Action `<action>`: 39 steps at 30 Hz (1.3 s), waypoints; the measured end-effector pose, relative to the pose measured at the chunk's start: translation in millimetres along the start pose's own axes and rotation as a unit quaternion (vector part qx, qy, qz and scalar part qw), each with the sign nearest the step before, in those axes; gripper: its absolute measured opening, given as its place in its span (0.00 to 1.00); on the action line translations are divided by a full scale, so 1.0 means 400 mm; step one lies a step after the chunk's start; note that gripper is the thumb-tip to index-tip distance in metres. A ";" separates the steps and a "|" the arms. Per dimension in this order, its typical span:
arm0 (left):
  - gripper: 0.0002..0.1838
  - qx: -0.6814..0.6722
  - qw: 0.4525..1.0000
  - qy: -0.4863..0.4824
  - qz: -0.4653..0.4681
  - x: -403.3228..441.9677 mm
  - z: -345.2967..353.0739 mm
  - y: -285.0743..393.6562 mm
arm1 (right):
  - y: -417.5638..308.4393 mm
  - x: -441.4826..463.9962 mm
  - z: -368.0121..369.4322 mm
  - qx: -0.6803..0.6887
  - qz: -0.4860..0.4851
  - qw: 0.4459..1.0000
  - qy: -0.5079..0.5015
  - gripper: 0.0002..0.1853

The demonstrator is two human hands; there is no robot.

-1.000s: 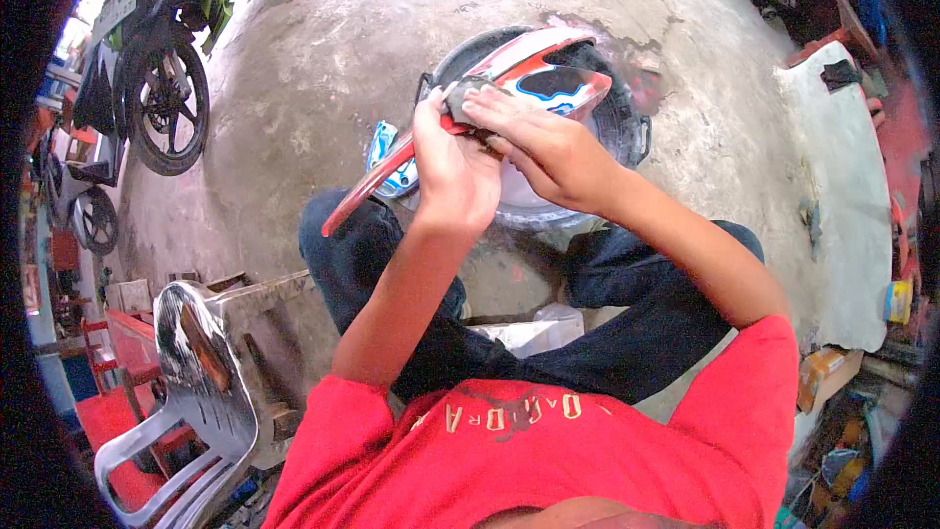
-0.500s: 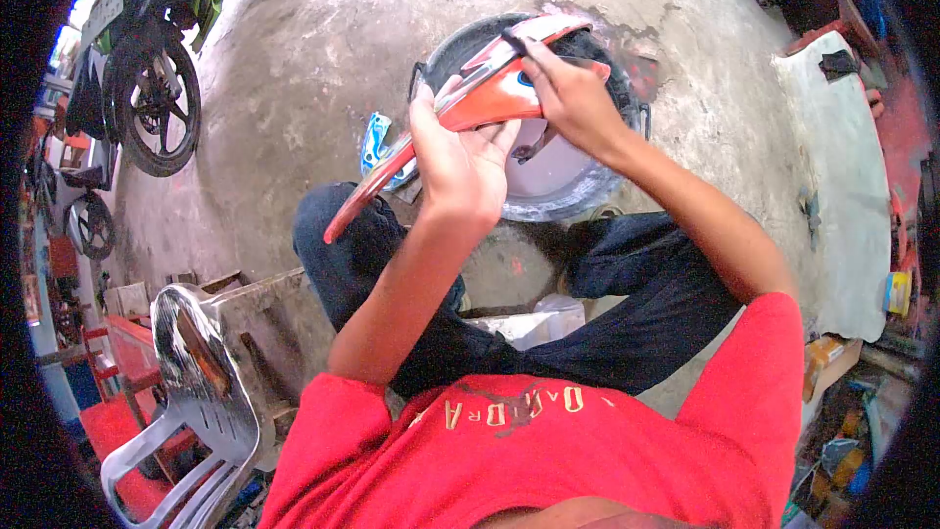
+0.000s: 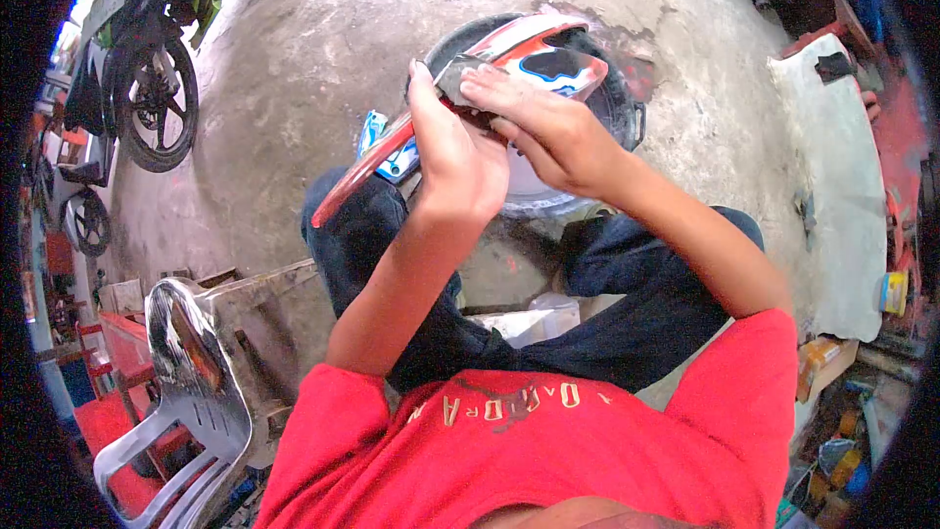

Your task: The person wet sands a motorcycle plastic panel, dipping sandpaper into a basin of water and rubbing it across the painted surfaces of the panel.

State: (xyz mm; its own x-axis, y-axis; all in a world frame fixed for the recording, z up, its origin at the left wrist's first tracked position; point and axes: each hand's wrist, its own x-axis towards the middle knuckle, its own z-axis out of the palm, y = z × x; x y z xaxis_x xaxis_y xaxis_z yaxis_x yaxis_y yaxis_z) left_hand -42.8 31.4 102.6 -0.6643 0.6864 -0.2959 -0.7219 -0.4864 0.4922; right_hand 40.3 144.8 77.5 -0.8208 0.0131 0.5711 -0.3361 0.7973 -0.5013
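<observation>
Since half a second ago, the right hand (image 3: pixel 548 127) has moved back from near the broad end of the red, white and blue panel (image 3: pixel 521 47) to its middle, bringing the grey pad (image 3: pixel 453 78) close to the left hand (image 3: pixel 455 152). The panel's dark, blue-edged patch, mostly covered then, now shows. The right hand holds the pad under flat fingers; the left grips the panel from below, its fingers partly hidden. The panel slants over the round basin (image 3: pixel 622 103), its narrow red end above the left knee (image 3: pixel 367 220).

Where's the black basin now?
Head view: the black basin sits upper centre, slightly right, on the floor beneath the red-and-white panel.
</observation>
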 end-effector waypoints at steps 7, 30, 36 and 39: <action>0.36 0.008 0.999 0.051 0.006 -0.012 0.025 -0.001 | 0.054 -0.023 -0.005 -0.029 0.161 0.986 0.010 0.22; 0.36 -0.014 1.000 0.017 -0.001 -0.009 -0.023 -0.009 | 0.008 -0.024 0.010 -0.023 -0.032 0.999 -0.015 0.24; 0.29 -0.013 0.998 0.063 -0.019 -0.024 0.002 -0.011 | 0.076 -0.011 -0.031 -0.012 0.300 0.952 -0.052 0.21; 0.27 -0.011 0.998 0.062 0.003 -0.008 -0.020 -0.013 | -0.004 -0.031 0.022 -0.010 -0.010 1.000 -0.015 0.22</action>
State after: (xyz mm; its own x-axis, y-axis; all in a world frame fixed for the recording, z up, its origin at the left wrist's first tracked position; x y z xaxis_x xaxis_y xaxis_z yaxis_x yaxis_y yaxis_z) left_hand -38.5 27.6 94.2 -0.6871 0.6120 -0.3917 -0.7204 -0.5037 0.4767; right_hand 46.9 138.1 65.4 -0.8269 -0.0210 0.5620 -0.3445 0.8088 -0.4767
